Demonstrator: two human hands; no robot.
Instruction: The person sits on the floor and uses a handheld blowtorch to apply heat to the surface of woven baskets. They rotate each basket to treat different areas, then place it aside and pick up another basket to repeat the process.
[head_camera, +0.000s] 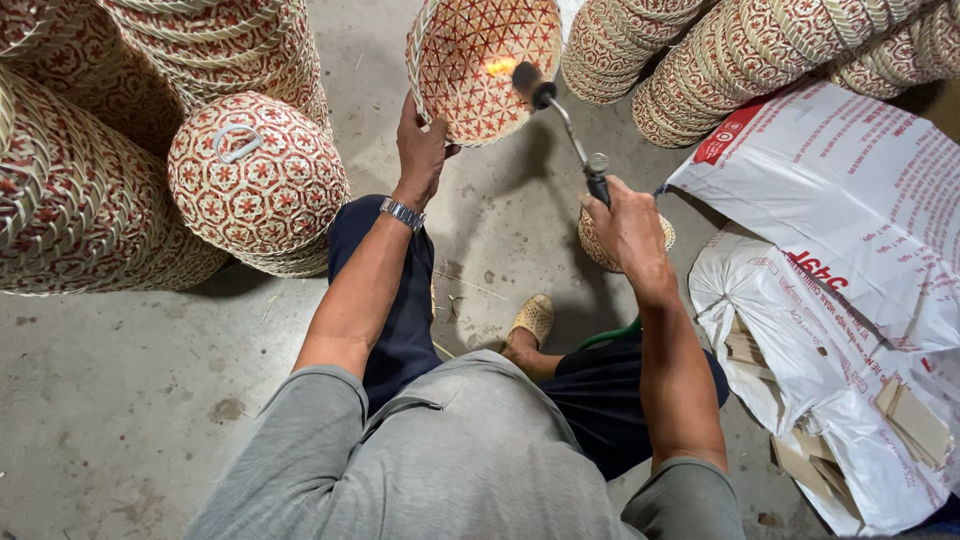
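Note:
My left hand grips the rim of a red-and-cream woven basket, tipped so its inside faces me. My right hand is closed on the handle of a gas torch. The torch's thin metal neck rises to a dark nozzle at the basket's mouth, and a small orange flame shows inside the basket. A watch sits on my left wrist. I am seated low with dark trousers and a grey shirt, one foot in a woven slipper.
Stacks of matching woven baskets lie on their sides at left and top right; a domed lid rests by my left knee. White printed sacks holding wooden pieces lie at right. A small woven item sits under my right hand.

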